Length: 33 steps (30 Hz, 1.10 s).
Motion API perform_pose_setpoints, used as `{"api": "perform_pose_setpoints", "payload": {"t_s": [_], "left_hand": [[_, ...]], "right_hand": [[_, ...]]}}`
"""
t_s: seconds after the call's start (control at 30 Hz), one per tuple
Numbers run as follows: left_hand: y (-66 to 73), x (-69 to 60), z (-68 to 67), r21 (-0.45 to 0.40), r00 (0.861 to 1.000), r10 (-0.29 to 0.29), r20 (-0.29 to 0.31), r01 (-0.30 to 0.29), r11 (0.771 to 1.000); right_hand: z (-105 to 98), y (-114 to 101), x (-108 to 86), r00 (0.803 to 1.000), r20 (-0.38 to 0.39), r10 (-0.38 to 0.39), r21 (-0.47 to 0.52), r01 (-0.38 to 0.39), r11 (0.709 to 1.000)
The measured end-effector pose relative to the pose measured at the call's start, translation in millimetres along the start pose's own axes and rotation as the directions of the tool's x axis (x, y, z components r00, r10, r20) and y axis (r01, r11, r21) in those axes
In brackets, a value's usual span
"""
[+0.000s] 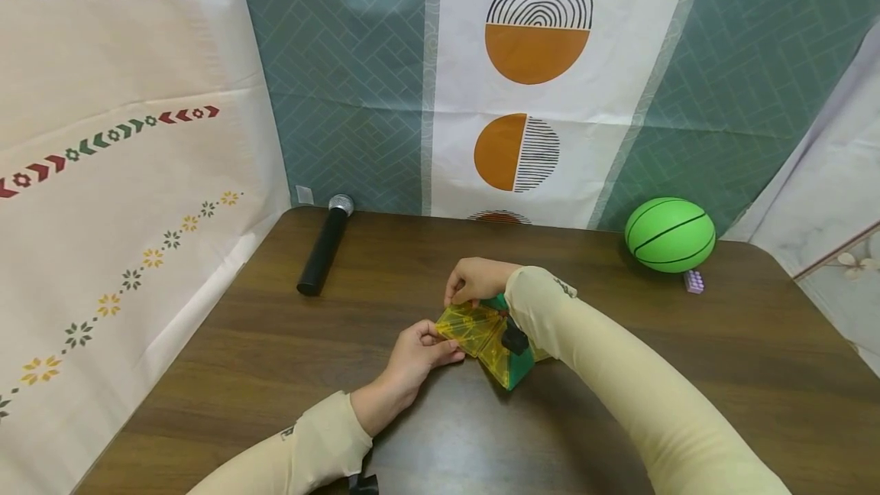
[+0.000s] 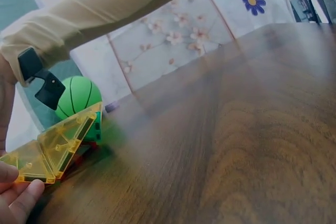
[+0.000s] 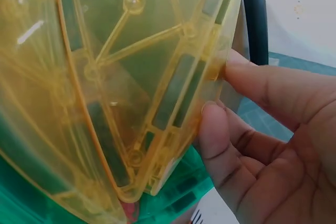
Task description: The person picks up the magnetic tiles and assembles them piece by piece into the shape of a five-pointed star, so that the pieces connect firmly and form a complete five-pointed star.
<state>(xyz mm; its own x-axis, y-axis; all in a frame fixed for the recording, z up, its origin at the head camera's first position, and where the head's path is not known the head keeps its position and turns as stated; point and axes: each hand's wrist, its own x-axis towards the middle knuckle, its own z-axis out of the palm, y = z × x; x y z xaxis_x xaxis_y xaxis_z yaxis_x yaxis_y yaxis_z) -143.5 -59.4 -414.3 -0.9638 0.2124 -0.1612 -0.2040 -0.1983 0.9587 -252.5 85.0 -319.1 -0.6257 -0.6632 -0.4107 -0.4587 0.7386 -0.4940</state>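
Translucent yellow triangular magnetic tiles (image 1: 464, 327) are joined edge to edge with green tiles (image 1: 521, 365), forming a shape that stands partly tilted on the table. A small red piece (image 3: 131, 211) shows low among them. My left hand (image 1: 412, 361) pinches the near left corner of a yellow tile between thumb and fingers, as the left wrist view also shows. Across from it, my right hand (image 1: 481, 279) pinches the far edge of the yellow tiles; in the right wrist view two yellow edges (image 3: 181, 93) lie side by side there. The right forearm hides part of the shape.
On the brown wooden table (image 1: 289, 373), a black microphone (image 1: 325, 250) lies at the back left. A green ball (image 1: 670, 235) sits at the back right, with a small purple brick (image 1: 693, 282) beside it. Patterned cloths (image 1: 351, 82) hang behind the table.
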Motion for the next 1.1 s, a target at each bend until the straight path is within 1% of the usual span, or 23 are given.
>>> {"api": "perform_pose_setpoints", "payload": {"t_s": [0.13,0.27,0.5,0.63,0.77,0.9,1.1], "left_hand": [[0.7,0.4,0.9,-0.001,1.000,-0.003,-0.009,0.003,1.000],[1.2,0.3,1.7,0.007,1.000,-0.013,-0.008,0.013,1.000],[3.2,1.3,2.9,-0.003,1.000,-0.025,-0.001,0.025,1.000],[3.7,3.2,3.3,-0.013,0.999,-0.030,0.009,0.031,0.999],[4.9,3.7,2.8,-0.024,0.999,-0.035,0.024,0.036,0.999],[7.5,1.9,1.1,-0.017,0.998,-0.037,0.044,0.037,0.999],[11.1,0.5,-6.1,0.038,0.995,-0.077,0.060,0.075,0.996]], "right_hand": [[1.3,-1.1,1.1,1.000,0.006,0.019,-0.020,-0.019,1.000],[2.6,-1.5,2.4,1.000,0.012,0.026,-0.077,-0.025,0.997],[2.3,-3.5,1.1,1.000,-0.013,0.004,-0.200,-0.006,0.980],[1.9,-6.9,-1.5,1.000,-0.014,-0.009,-0.236,0.005,0.972],[2.2,-7.3,-1.7,1.000,-0.014,-0.008,-0.236,0.004,0.972],[3.6,-4.8,-2.3,1.000,-0.018,-0.024,-0.227,0.019,0.974],[6.7,-1.7,-7.4,0.997,-0.035,-0.062,-0.200,0.054,0.978]]}}
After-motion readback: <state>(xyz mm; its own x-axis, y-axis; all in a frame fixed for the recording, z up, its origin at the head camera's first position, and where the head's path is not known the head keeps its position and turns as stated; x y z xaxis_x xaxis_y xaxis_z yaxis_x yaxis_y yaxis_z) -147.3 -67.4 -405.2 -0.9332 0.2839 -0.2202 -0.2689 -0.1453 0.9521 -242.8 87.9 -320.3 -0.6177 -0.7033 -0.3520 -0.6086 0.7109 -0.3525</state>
